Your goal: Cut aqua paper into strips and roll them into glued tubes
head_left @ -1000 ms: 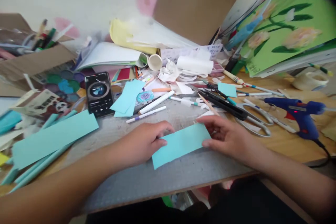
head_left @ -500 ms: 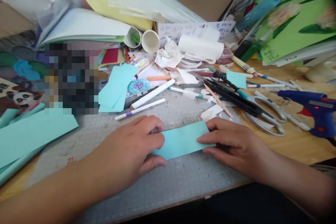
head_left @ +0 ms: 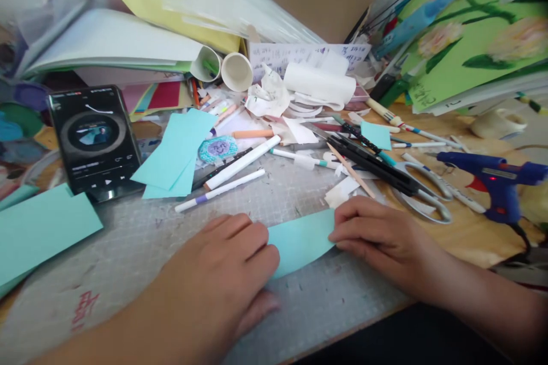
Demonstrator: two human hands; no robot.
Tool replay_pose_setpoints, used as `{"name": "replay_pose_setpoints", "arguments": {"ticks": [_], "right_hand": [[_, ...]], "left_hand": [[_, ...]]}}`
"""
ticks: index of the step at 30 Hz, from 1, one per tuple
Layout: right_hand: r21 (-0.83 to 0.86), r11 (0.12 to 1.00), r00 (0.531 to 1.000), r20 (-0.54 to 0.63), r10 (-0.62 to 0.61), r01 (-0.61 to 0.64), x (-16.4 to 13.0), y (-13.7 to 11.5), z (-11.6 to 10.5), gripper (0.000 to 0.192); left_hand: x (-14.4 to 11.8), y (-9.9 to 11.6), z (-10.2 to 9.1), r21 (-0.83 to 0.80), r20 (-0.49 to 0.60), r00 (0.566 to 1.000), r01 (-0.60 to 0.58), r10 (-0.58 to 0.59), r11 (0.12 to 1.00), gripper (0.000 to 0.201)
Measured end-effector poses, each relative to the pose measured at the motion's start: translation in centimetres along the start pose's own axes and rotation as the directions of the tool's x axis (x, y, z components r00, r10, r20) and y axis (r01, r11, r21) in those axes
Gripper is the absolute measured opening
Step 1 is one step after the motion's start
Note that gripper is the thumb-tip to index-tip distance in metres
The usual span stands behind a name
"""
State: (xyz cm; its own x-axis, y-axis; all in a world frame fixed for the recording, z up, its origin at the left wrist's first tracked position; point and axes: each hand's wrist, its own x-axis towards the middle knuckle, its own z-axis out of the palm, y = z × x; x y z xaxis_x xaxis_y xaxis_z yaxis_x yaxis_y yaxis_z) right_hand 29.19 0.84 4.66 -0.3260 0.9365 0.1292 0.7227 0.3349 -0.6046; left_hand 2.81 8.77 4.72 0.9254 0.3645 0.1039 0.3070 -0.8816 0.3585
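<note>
A strip of turquoise paper (head_left: 302, 239) lies between my hands at the front of a grey cutting mat (head_left: 141, 251). My left hand (head_left: 240, 268) has its fingers curled over the strip's left end, which it hides. At the other end, my right hand (head_left: 363, 231) pinches the strip between thumb and fingertips. The strip's lower edge bows slightly between them. More turquoise paper pieces (head_left: 175, 148) overlap beyond my left hand, and a larger turquoise sheet (head_left: 47, 234) is at the far left.
A lit phone (head_left: 96, 142) leans at the left. Markers (head_left: 220, 190), a black utility knife (head_left: 372, 165), scissors (head_left: 428, 188) and paper scraps clutter the middle and right. A blue glue gun (head_left: 499, 177) stands at the right. Behind are crumpled paper (head_left: 269, 94) and a paper cup (head_left: 237, 72).
My right fingers have drawn together into a pinch on the strip's right end. My left hand has come nearer, its fingers more curled. The whole view has shifted a little.
</note>
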Motion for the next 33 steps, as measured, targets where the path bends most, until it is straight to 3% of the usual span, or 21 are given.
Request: {"name": "replay_pose_setpoints", "arguments": {"ticks": [4, 7, 11, 14, 19, 24, 29, 33], "right_hand": [[0.032, 0.998, 0.995, 0.085, -0.062, 0.059, 0.4, 0.1, -0.1, 0.014], [0.017, 0.996, 0.994, 0.076, -0.084, 0.083, 0.4, 0.2, -0.1, 0.012], [-0.011, 0.99, 0.989, 0.032, -0.143, 0.144, 0.2, 0.4, -0.1, 0.027], [-0.05, 0.969, 0.968, 0.085, -0.235, 0.24, 0.0, 0.2, -0.2, 0.035], [-0.165, 0.984, 0.991, 0.13, -0.041, 0.063, -0.2, -0.1, -0.2, 0.009], [-0.238, 0.927, 0.956, 0.128, -0.264, 0.289, 0.0, 0.0, -0.1, 0.02], [-0.283, 0.913, 0.956, 0.085, -0.282, 0.294, 0.3, -0.3, 0.4, 0.017], [-0.301, 0.894, 0.942, 0.141, -0.303, 0.333, 0.7, -0.5, 0.6, 0.023]], "left_hand": [[0.0, 0.2, 0.2, -0.012, 0.107, 0.993, 0.051, -0.049, 0.999, 0.011], [-0.1, 0.2, 0.1, -0.051, 0.18, 0.981, 0.076, -0.066, 0.996, 0.019], [-0.4, 0.3, 0.0, -0.126, 0.123, 0.989, 0.097, -0.082, 0.987, 0.026], [-0.5, 0.5, 0.1, -0.147, 0.084, 0.993, 0.096, -0.085, 0.984, 0.025], [-0.3, 0.5, -0.2, -0.114, 0.109, 0.993, 0.057, -0.045, 0.992, 0.034], [-0.4, 0.3, 0.4, -0.129, 0.111, 0.987, 0.126, -0.112, 0.984, 0.034], [-1.0, 0.5, 1.4, -0.066, 0.022, 0.997, 0.071, -0.069, 0.995, 0.022], [-1.3, 0.9, 1.5, 0.063, -0.04, 0.999, 0.037, -0.034, 0.997, 0.023]]}}
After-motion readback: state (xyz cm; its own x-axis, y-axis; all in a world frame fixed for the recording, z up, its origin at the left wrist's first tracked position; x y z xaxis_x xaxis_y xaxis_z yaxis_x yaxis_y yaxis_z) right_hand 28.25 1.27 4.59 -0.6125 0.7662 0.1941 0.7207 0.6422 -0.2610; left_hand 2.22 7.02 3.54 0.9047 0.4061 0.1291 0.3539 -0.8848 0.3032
